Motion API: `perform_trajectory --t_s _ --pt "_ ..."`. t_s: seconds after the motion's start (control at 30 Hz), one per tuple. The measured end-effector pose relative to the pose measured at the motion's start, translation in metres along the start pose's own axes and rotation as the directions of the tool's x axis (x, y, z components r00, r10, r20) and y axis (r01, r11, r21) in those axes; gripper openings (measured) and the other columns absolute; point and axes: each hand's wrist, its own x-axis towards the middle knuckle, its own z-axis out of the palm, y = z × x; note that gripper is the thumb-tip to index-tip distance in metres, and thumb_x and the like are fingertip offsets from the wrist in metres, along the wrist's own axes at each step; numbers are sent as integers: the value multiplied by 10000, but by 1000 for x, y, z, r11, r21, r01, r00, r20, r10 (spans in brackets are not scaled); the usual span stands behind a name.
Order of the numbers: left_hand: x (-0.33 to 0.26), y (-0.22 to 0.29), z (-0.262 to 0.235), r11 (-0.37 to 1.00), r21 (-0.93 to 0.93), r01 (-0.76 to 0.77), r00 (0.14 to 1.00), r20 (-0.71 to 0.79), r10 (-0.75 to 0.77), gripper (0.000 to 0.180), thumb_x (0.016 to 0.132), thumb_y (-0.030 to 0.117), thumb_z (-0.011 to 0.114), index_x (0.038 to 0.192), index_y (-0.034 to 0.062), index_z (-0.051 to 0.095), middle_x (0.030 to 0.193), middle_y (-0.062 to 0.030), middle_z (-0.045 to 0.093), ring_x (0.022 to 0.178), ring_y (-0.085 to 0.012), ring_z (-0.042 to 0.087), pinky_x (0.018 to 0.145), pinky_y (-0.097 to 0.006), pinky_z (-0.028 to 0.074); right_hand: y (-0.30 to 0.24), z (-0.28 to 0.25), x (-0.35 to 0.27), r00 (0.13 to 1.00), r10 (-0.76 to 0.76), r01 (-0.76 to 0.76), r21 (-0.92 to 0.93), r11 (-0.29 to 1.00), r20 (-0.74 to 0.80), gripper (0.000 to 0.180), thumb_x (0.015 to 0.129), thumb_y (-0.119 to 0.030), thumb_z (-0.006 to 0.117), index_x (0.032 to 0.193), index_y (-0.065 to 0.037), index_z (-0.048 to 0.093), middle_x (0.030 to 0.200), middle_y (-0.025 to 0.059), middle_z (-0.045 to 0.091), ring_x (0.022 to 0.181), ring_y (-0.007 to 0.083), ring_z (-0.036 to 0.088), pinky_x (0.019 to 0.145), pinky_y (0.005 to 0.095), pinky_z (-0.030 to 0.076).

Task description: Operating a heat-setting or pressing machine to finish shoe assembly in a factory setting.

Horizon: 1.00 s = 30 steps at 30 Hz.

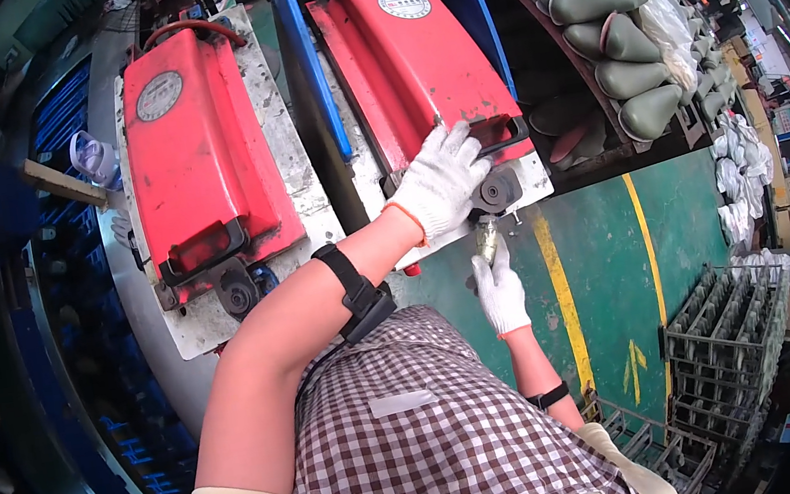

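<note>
My left hand [441, 180], in a white knit glove, lies with its fingers stretched over the lower end of the right-hand red machine cover [404, 59]. Its fingertips are close to the black handle [502, 134] of that cover. My right hand [501, 298], gloved the same way, is closed around a small shiny yellowish cylinder [488, 240]. The top of this cylinder is right below the round black knob [495, 190] at the machine's near edge; whether they touch I cannot tell. A second red machine cover [199, 148] with a black handle stands to the left.
Blue panels [308, 57] flank the right machine. Grey-green boot-shaped pieces [628, 73] are stacked on a rack at the right. Metal rack carts [730, 331] stand on the green floor [597, 249] with yellow lines. A clear plastic item [93, 158] sits beside the left machine.
</note>
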Motion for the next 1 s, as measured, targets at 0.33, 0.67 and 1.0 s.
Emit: perform_trajectory --t_s 0.33,0.67,1.0 --pt "69 -19 -88 972 -233 -26 958 -284 -43 344 763 158 754 1106 148 732 1135 -97 654 1212 -337 613 1082 -489 460 -72 -23 107 614 -736 677 -288 677 -285 307 866 -213 745 1128 -65 687 1133 164 667 1125 381 590 1004 483 468" --pt "148 -74 -202 979 -174 -104 908 -419 21 349 863 240 661 1157 54 693 1128 -195 648 1106 -390 633 986 -458 511 -146 24 241 812 -550 399 -505 766 -193 880 789 -478 826 1564 -252 477 1479 300 485 1309 475 542 1067 497 493" --pt "-32 -100 -167 581 -744 331 743 -174 -646 632 1077 369 539 1584 19 399 1573 -152 484 1437 -268 489 1195 -383 373 -96 -27 138 854 -290 -330 882 337 431 488 970 -532 679 1253 -135 686 1027 -3 748 893 175 708 680 305 529"
